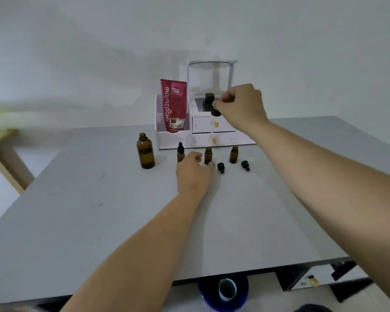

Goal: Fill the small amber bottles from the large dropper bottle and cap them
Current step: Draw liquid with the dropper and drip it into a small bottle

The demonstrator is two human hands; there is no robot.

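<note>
In front of the white organizer [202, 126] on the worktop [99, 210], the left hand [194, 171] grips an open small amber bottle [208, 155]. The right hand [242, 104] pinches the dropper [216, 111] above that bottle. Two loose caps [221, 167] lie beside it. The large bottle [145, 152] stands left of the organizer front. The organizer's red tube [173, 104] reads "Glad2Glow".

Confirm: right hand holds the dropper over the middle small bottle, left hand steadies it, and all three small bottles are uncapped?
Not all three: the head view shows the leftmost small bottle capped. The right hand holds the dropper over the middle small bottle, the left hand steadies it, and only two small bottles are uncapped.
</note>
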